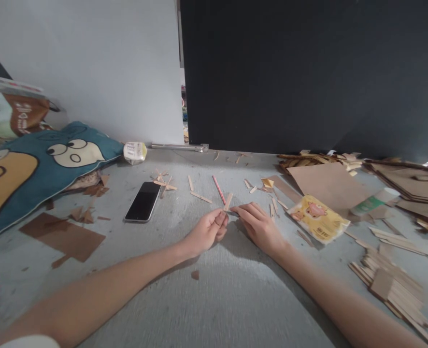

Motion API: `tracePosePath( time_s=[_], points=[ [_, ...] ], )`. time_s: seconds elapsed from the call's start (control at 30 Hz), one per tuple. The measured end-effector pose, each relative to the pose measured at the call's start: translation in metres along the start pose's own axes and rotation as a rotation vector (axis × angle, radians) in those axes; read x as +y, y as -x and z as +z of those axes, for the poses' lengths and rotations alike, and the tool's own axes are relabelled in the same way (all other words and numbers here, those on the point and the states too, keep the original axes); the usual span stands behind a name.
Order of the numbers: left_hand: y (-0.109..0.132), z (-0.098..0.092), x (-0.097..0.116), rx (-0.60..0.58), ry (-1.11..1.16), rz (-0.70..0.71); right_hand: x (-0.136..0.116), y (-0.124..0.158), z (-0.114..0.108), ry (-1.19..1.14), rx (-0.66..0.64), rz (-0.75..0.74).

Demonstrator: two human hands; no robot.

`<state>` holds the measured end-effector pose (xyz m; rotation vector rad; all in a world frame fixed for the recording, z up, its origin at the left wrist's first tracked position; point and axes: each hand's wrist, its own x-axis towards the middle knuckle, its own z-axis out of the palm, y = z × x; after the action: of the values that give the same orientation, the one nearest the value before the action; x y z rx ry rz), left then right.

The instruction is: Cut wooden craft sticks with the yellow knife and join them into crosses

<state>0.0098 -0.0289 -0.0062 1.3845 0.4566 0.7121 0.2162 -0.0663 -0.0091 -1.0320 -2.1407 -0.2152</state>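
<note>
My left hand (208, 229) is closed near the middle of the table, pinching a short flat wooden craft stick (228, 202) that points up and away. Close on its right, my right hand (259, 224) has its fingers bent together, with the tips beside the stick's lower part. Whatever lies between those right fingertips is too small and hidden to make out. Just beyond the stick lies a red-and-white striped paper straw (219, 189). Two loose craft sticks (201, 197) rest left of the straw, and sticks joined in a star-like shape (165, 184) lie farther left.
A phone (141, 202) lies left of my hands, near a blue cartoon cushion (76, 150) and brown cardboard (64, 237). On the right are a yellow packet (319, 218), a green-and-white tube (375, 202) and a pile of wooden sticks (391, 280). A dark panel (308, 72) stands behind.
</note>
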Motion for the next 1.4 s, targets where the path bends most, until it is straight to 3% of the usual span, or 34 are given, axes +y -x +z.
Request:
tracePosePath(
  time_s=[0.37, 0.53, 0.73, 1.27, 1.4],
  points=[
    [0.0, 0.0023, 0.0023, 0.005, -0.022, -0.002, 0.0, 0.0007, 0.0005, 0.016, -0.005, 0.005],
    [-0.0006, 0.0035, 0.0042, -0.038, 0.012, -0.073, -0.0004, 0.0014, 0.0001, 0.045, -0.013, -0.028],
    [0.0022, 0.0038, 0.0049, -0.006, 0.034, -0.014, -0.0013, 0.0004, -0.002, 0.043, 0.009, -0.018],
    [0.0032, 0.0064, 0.0055, -0.065, 0.077, -0.12, -0.0012, 0.0029, -0.0015, 0.089, 0.006, -0.057],
    [0.0036, 0.0059, 0.0049, -0.032, 0.066, -0.076, -0.0004, 0.0024, -0.0016, 0.072, 0.005, -0.032]
  ],
)
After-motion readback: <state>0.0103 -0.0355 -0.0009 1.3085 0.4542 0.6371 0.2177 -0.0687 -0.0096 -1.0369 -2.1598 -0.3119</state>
